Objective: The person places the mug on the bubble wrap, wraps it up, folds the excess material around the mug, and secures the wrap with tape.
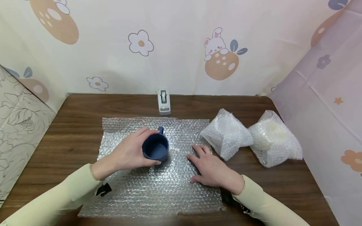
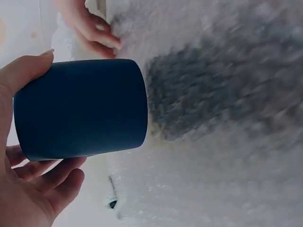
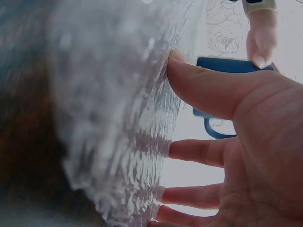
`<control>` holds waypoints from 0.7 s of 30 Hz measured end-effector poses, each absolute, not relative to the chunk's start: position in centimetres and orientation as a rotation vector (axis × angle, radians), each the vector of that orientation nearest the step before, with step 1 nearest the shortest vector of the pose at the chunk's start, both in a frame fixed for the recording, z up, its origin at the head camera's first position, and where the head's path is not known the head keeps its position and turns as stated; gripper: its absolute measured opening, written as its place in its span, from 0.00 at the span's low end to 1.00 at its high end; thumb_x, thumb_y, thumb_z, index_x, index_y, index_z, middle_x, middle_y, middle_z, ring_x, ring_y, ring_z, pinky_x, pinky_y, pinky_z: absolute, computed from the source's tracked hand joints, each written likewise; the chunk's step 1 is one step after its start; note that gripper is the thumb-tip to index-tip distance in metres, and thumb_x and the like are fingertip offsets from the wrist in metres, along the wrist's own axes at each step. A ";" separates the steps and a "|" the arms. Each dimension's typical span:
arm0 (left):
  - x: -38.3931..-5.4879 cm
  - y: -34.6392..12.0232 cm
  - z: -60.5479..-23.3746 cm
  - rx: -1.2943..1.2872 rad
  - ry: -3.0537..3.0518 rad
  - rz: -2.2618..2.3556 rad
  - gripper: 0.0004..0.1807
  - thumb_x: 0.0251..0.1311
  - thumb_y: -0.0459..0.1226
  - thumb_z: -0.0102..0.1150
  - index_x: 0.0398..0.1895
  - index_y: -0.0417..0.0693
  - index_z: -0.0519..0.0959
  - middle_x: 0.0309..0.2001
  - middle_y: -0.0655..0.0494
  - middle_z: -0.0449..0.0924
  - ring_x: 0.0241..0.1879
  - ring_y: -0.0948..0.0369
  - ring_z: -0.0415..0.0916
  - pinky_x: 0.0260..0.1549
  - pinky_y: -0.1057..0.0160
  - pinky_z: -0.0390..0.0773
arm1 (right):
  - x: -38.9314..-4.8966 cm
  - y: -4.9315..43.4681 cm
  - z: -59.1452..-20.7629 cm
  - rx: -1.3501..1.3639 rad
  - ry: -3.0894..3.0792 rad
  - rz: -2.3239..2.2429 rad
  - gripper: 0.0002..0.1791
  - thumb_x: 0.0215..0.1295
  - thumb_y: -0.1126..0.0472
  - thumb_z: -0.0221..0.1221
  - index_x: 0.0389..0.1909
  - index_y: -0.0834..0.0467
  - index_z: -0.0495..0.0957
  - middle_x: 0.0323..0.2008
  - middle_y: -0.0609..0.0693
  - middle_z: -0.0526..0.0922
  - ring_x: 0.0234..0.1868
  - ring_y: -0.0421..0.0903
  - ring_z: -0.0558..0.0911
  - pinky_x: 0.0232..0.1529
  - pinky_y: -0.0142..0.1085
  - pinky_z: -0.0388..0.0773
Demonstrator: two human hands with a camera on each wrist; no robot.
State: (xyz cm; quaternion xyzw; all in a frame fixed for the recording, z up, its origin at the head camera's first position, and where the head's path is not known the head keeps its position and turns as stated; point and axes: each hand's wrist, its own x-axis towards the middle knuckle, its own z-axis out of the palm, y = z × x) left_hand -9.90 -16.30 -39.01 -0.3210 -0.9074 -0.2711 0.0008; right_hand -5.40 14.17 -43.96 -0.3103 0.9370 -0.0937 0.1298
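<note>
Positioning the mug (image 1: 156,148) over the bubble wrap (image 1: 167,191), midway between the side edges of the bench (image 1: 56,142), appears current, the left hand (image 1: 130,152) grasping it, the right hand's (image 1: 210,169) fingers released against the wrap; next likely calls for steady placement.

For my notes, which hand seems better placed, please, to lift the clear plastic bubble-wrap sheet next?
Probably the right hand: it touches the sheet, holding nothing; the left hand grips a blue cylindrical mug.
</note>
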 end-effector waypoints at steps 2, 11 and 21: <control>-9.5 -16.5 -39.5 -1.004 -2.868 -0.865 0.51 0.34 0.58 0.81 0.65 0.53 0.71 0.52 0.60 0.73 0.45 0.60 0.77 0.41 0.57 0.80 | -5.4 14.2 -44.0 -0.898 2.721 -0.273 0.43 0.56 0.36 0.68 0.68 0.55 0.71 0.72 0.66 0.58 0.69 0.64 0.59 0.54 0.53 0.75; -9.1 -16.9 -40.4 -0.967 -2.917 -0.927 0.53 0.37 0.59 0.80 0.69 0.55 0.68 0.54 0.60 0.71 0.48 0.59 0.76 0.44 0.54 0.79 | -5.3 14.2 -43.9 -0.893 2.735 -0.290 0.44 0.55 0.36 0.69 0.67 0.56 0.72 0.72 0.66 0.58 0.69 0.64 0.60 0.55 0.54 0.75; -11.5 -21.8 -38.4 -0.914 -2.833 -1.147 0.42 0.57 0.47 0.71 0.72 0.44 0.63 0.64 0.48 0.72 0.63 0.50 0.69 0.62 0.42 0.66 | -5.3 14.1 -43.8 -0.868 2.721 -0.296 0.43 0.56 0.36 0.68 0.68 0.55 0.71 0.72 0.65 0.58 0.70 0.63 0.59 0.55 0.54 0.75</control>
